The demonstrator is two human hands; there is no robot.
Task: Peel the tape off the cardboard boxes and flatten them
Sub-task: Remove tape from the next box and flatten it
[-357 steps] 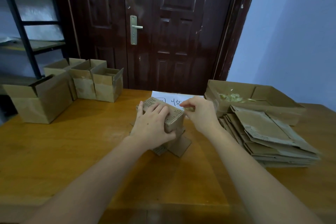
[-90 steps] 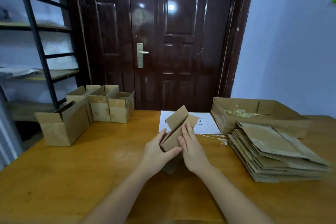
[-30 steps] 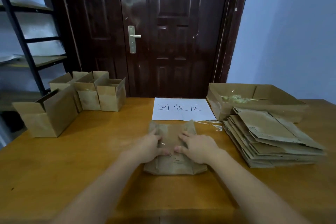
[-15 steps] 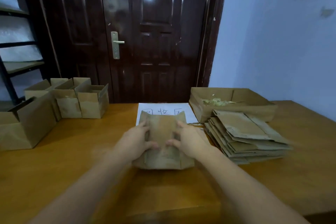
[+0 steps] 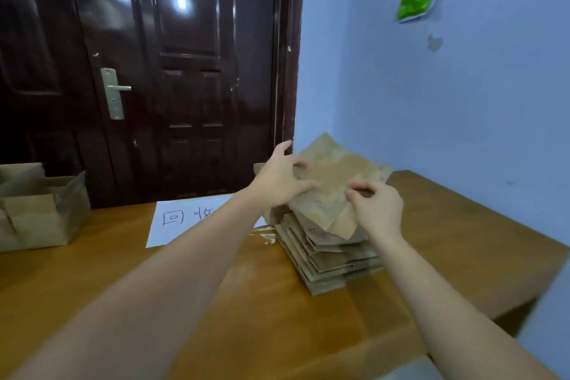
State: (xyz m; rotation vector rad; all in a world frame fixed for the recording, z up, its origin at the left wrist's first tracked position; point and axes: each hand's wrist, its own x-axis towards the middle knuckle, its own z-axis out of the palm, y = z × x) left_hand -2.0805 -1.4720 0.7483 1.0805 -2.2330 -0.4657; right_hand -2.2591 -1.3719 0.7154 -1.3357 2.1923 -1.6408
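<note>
The left hand (image 5: pixel 279 177) grips the flattened box (image 5: pixel 331 187) along its left edge, thumb on top, while the right hand (image 5: pixel 377 208) pinches its near right edge; the sheet hangs tilted just above the stack of flattened boxes (image 5: pixel 327 253) on the surface (image 5: pixel 277 318). It looks light and thin, likely floppy at the creases, so opposite edges are the sensible hold. At far left, open boxes (image 5: pixel 40 210) stand upright; their contents cannot be seen.

A dark door (image 5: pixel 185 71) (brass handle (image 5: pixel 113 92)) stands behind the wooden table (image 5: pixel 462 241); a handwritten sheet (image 5: pixel 182 219) lies flat.
</note>
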